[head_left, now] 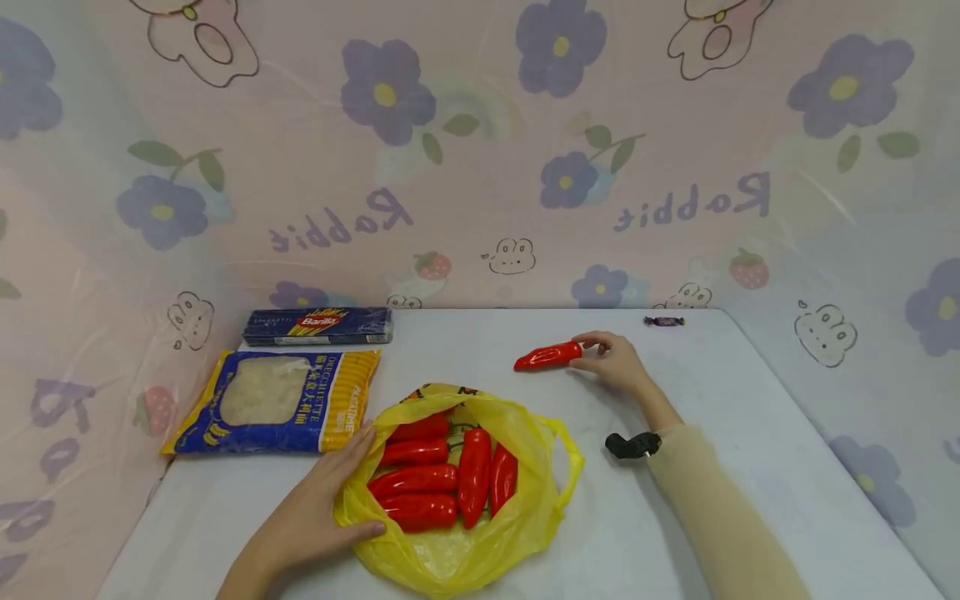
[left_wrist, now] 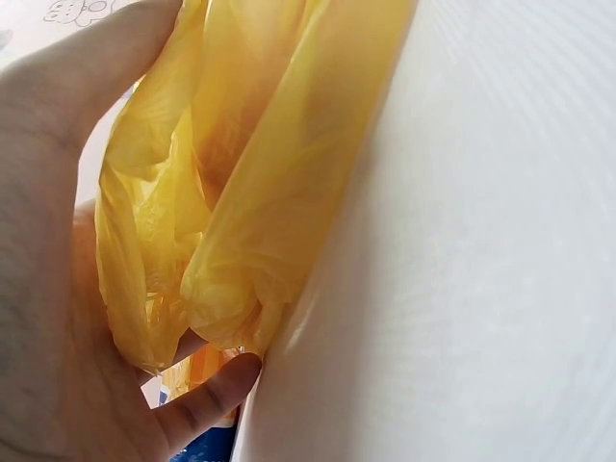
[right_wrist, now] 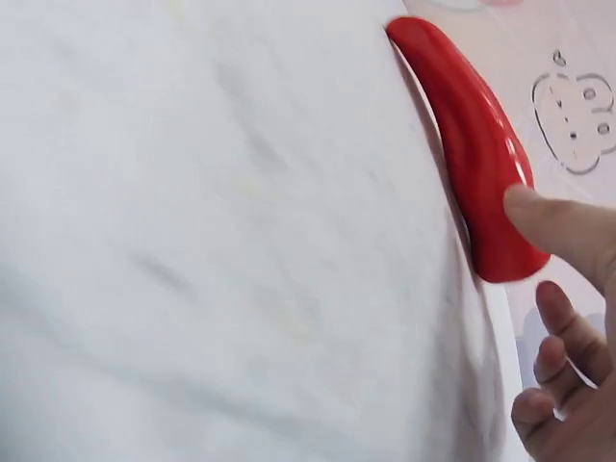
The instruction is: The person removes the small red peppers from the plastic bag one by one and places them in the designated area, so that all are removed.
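Note:
My left hand [head_left: 318,504] holds the left side of a yellow plastic bag [head_left: 517,533], thumb over the rim on the inside and fingers outside. Between thumb and fingers the thin plastic [left_wrist: 260,192] is bunched in the left wrist view. Several glossy red chili peppers [head_left: 420,479] lie inside the open-mouthed bag. Farther back, my right hand [head_left: 615,362] pinches the blunt end of a single red chili pepper [head_left: 546,357], whose tip points left. In the right wrist view one fingertip presses on that pepper [right_wrist: 472,144]; the other fingers curl below its end.
A blue-and-yellow pasta bag [head_left: 270,400] lies left of the plastic bag, a dark blue Barilla box [head_left: 318,326] behind it. One small wrapped candy [head_left: 664,321] sits at the back right. Patterned cloth walls [head_left: 480,167] surround the white table [head_left: 765,433].

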`<action>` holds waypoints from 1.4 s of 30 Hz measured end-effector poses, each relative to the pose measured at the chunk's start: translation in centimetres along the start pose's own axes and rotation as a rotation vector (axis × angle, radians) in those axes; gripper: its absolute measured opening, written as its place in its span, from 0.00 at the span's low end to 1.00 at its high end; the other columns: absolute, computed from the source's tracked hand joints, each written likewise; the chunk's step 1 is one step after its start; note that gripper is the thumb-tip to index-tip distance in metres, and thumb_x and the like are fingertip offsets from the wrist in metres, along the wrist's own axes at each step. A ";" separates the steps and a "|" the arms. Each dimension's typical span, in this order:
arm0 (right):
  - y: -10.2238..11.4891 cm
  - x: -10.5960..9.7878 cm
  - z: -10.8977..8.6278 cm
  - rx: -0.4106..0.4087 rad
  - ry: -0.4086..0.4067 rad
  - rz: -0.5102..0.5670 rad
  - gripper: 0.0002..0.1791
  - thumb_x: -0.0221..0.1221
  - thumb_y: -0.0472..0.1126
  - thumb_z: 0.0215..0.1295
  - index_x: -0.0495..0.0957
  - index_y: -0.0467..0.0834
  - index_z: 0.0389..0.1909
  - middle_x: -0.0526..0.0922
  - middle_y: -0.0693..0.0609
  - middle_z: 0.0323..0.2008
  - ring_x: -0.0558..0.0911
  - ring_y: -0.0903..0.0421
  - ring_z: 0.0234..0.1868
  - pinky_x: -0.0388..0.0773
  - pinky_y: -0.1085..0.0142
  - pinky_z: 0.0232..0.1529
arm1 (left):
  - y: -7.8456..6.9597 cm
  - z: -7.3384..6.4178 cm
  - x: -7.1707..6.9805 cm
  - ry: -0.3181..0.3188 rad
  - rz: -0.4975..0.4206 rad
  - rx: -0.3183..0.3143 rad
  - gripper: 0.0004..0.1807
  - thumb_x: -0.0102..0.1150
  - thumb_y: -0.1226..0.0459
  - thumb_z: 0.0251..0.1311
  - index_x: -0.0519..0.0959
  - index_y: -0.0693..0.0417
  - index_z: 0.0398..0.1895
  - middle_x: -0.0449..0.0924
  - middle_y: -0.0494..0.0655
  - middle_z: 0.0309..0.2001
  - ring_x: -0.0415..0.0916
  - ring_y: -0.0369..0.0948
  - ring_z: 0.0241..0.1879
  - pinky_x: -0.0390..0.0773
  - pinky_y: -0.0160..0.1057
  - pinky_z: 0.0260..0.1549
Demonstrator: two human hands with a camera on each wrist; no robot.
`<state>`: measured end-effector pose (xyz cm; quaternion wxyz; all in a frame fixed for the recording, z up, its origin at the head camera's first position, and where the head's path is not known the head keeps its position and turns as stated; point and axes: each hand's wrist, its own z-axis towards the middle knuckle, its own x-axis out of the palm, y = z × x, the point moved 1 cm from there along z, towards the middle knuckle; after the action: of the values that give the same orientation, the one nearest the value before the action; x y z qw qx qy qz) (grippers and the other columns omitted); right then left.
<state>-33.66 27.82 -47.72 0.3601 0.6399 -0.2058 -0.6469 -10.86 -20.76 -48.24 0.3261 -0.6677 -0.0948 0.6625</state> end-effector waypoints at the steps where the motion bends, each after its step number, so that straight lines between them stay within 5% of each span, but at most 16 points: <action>1: 0.3 0.2 -0.2 -0.001 -0.016 0.004 0.25 0.75 0.44 0.64 0.84 0.43 0.61 0.84 0.40 0.52 0.74 0.47 0.47 0.71 0.60 0.43 | 0.0 0.0 0.0 0.000 0.001 0.000 0.63 0.71 0.29 0.51 0.51 0.32 0.87 0.54 0.44 0.85 0.62 0.61 0.78 0.71 0.72 0.67; 7: 1.7 1.8 -1.4 0.026 -0.085 0.055 0.23 0.72 0.45 0.68 0.83 0.43 0.62 0.84 0.41 0.47 0.80 0.48 0.43 0.77 0.67 0.39 | 0.1 -0.1 0.0 0.005 0.003 -0.004 0.63 0.71 0.29 0.52 0.51 0.32 0.87 0.53 0.43 0.85 0.62 0.60 0.78 0.71 0.72 0.67; 14: 1.8 3.2 -1.2 0.100 -0.110 0.082 0.32 0.70 0.53 0.70 0.77 0.44 0.70 0.83 0.39 0.56 0.83 0.43 0.54 0.81 0.64 0.47 | 0.1 0.0 0.1 0.007 -0.011 -0.009 0.63 0.71 0.29 0.51 0.51 0.31 0.87 0.54 0.43 0.85 0.61 0.61 0.78 0.70 0.73 0.67; 20: 2.1 4.2 -0.8 0.147 -0.132 0.099 0.40 0.69 0.60 0.69 0.71 0.47 0.76 0.81 0.40 0.63 0.80 0.44 0.54 0.79 0.66 0.42 | 0.1 -0.1 0.2 0.004 -0.011 -0.014 0.63 0.72 0.29 0.51 0.51 0.30 0.87 0.55 0.45 0.85 0.62 0.62 0.78 0.70 0.73 0.66; 25: 2.5 5.1 0.2 0.183 -0.172 0.084 0.47 0.69 0.65 0.65 0.67 0.47 0.79 0.78 0.40 0.66 0.76 0.44 0.56 0.78 0.60 0.48 | 0.1 -0.1 0.2 -0.008 -0.008 -0.002 0.62 0.71 0.30 0.51 0.51 0.30 0.87 0.54 0.42 0.85 0.61 0.61 0.78 0.70 0.73 0.67; 32: 2.8 6.1 1.8 0.193 -0.187 0.094 0.51 0.72 0.60 0.64 0.63 0.42 0.80 0.72 0.37 0.71 0.72 0.40 0.63 0.76 0.46 0.64 | 0.3 0.0 0.2 -0.018 -0.023 0.007 0.62 0.72 0.30 0.52 0.52 0.31 0.87 0.54 0.43 0.85 0.61 0.61 0.78 0.70 0.72 0.67; 42: 2.3 6.0 2.6 0.196 -0.147 0.107 0.44 0.67 0.54 0.69 0.62 0.39 0.78 0.70 0.36 0.73 0.70 0.37 0.68 0.74 0.43 0.69 | 0.2 0.0 0.1 -0.009 -0.012 -0.005 0.62 0.71 0.29 0.51 0.51 0.31 0.87 0.56 0.44 0.84 0.62 0.61 0.78 0.71 0.72 0.67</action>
<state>-35.27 21.46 -49.91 0.3138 0.6109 -0.3277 -0.6488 -10.91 -20.81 -48.43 0.3279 -0.6650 -0.1021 0.6632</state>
